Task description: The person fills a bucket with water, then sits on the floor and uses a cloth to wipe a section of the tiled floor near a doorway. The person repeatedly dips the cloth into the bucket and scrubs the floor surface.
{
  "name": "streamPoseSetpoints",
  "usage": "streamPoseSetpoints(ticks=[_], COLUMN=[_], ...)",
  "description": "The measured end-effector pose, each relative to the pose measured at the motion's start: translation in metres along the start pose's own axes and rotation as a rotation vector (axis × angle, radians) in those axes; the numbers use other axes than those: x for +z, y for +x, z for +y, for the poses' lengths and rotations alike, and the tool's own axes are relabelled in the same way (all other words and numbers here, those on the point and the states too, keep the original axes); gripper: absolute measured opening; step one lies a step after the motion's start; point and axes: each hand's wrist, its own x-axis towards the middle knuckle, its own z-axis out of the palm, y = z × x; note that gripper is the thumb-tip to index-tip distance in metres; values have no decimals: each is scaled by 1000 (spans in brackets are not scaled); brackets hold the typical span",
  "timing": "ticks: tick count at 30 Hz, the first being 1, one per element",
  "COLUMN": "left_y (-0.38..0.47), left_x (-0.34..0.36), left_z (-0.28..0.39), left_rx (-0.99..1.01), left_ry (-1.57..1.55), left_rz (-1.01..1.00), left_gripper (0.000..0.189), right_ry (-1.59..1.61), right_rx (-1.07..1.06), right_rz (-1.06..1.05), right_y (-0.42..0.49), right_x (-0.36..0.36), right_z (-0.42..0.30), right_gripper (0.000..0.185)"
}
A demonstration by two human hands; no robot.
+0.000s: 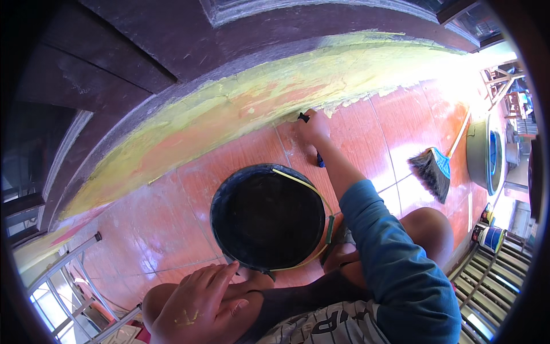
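Note:
My right hand (315, 127) is at the foot of the wall, closed around a small black object (304, 117); only its end shows, so I cannot tell what tool it is. Patches of yellow paint and bare orange-pink cover the low wall (184, 129), with ragged yellow edges along the floor. My left hand (202, 296) is over my bent knee, fingers extended, holding nothing, with a yellow smear on its back. Between my hands and the wall stands a black bucket (266, 215), its pale wire handle tipped to the right. A blue object (321, 160) is partly hidden by my right forearm.
A broom (432, 172) lies on the orange tiled floor (193, 223), beside a large grey basin (479, 155). Paint cans (490, 236) stand by a slatted bench (494, 275) at right. A metal ladder-like frame (64, 268) is at lower left. Dark wood panelling (129, 51) rises above the wall.

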Motion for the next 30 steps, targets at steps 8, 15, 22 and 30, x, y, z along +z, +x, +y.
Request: streamPoseSetpoints(ticks=[8, 15, 22, 30], left_y=[4, -1, -1, -8], left_x=[-2, -6, 0, -4], left_z=[-7, -10, -14, -13], left_rx=[34, -71, -11, -66], left_ry=[-19, -25, -23, -19], left_rz=[-5, -84, -3, -105], left_gripper=[67, 66, 67, 68], right_ry=[-85, -81, -124, -147], right_rx=[-53, 111, -60, -62], right_rz=[-20, 182, -56, 3], right_y=[-3, 4, 3, -12], right_x=[3, 1, 8, 20], right_z=[-5, -2, -15, -28], right_gripper=[36, 35, 32, 33])
